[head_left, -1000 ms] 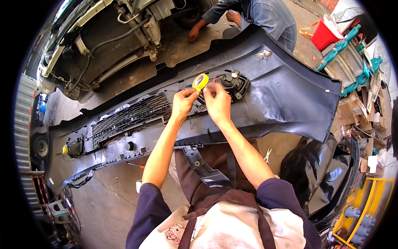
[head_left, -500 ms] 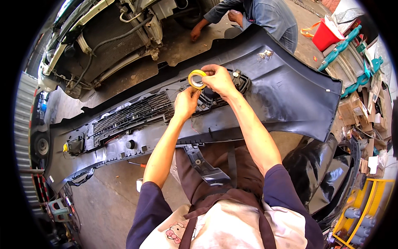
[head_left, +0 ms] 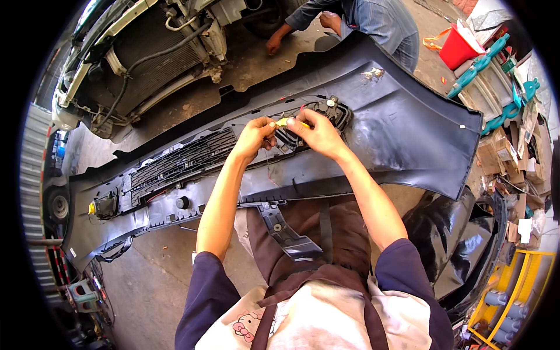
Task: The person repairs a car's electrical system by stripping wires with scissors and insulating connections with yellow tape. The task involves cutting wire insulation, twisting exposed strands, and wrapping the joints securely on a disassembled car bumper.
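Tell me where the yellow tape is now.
In the head view, just above centre: the yellow tape is between the left hand and right hand, over the black bumper.

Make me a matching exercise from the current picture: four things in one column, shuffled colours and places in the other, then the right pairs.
1. Tape
2. Bumper
3. Bucket
4. Rack

A. Red, upper right
B. Black, stretching across the middle of the view
C. Yellow, lower right
D. Yellow, between the left hand and the right hand

Pairs: 1-D, 2-B, 3-A, 4-C
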Available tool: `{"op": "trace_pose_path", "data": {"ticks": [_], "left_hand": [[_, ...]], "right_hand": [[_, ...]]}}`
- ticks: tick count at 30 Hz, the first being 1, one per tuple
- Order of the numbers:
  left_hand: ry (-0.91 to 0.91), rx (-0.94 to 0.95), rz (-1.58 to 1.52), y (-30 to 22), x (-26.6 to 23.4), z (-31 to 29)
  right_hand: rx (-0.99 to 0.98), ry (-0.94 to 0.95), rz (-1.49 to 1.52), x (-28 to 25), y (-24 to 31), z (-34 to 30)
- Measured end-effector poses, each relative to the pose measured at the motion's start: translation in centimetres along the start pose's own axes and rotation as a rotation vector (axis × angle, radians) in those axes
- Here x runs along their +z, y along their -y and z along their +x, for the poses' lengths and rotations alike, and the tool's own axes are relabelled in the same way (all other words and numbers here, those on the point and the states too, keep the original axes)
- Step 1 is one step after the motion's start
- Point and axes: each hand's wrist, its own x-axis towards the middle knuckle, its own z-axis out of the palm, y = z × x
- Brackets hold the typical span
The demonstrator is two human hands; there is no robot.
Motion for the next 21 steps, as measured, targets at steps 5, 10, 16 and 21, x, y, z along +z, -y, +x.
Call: {"op": "trace_pose_path", "data": {"ticks": [5,10,16,21], "left_hand": [[0.028,-0.094,-0.270,-0.2,-0.3,0.1],[0.025,-0.140,-0.455,0.0,-0.4,0.4],[0.030,-0.239,-0.476,0.0,0.0,0.3],[0.003,-0.230,-0.442,-0.2,0.4,0.1]], "right_hand": [[-0.106,-0.208,-0.528,2.8,0.4,-1.3],[-0.145,-0.391,-0.283,6.2,-2.8,-0.3],[0.001,-0.333,0.500,8.3,-4.6,1.8],[-0.011,-0.369,0.649,9.0,-5.9,3.0]]}}
